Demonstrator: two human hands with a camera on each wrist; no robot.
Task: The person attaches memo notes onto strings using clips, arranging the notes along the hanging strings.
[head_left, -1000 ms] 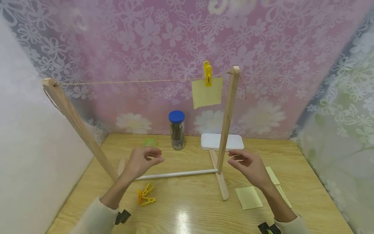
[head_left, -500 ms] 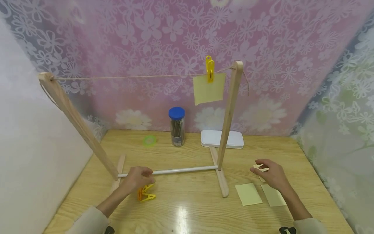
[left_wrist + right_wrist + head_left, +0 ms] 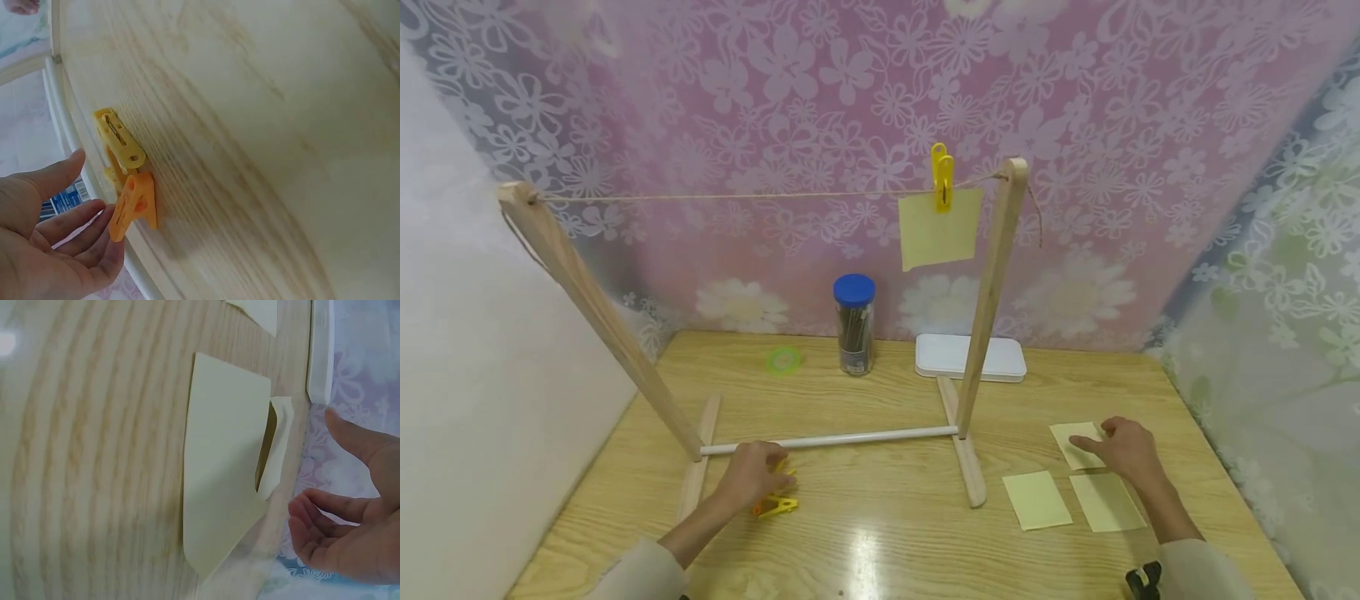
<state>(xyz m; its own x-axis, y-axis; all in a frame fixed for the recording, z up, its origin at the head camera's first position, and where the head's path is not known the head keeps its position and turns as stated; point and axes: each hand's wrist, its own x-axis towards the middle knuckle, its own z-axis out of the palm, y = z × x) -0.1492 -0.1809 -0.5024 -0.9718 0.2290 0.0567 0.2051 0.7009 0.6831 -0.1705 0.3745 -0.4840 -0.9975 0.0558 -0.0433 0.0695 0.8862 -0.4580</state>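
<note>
My left hand [image 3: 751, 477] reaches down over a small heap of clothespins. In the left wrist view its thumb and fingers are parted, with the fingertips at or very near an orange clothespin [image 3: 134, 206]; a yellow clothespin [image 3: 122, 140] lies against it. Over at the right, my right hand [image 3: 1123, 450] hovers by the far yellow paper note [image 3: 1075, 444]. Its thumb and fingers are spread and hold nothing in the right wrist view. Two more notes lie nearer, a left note [image 3: 1037, 500] and a right note [image 3: 1107, 502].
A wooden stand with a left post [image 3: 598, 317], a right post [image 3: 992, 292] and a white crossbar [image 3: 850, 438] carries a string. A yellow clothespin [image 3: 943, 179] holds a note [image 3: 940, 229] on it. Behind are a blue-lidded jar [image 3: 854, 325], green tape roll [image 3: 784, 361] and white case [image 3: 970, 357].
Both hands have come down from beside the stand. The left has lowered to the clothespins, and the right has moved rightward to the far note. The view has tilted slightly.
</note>
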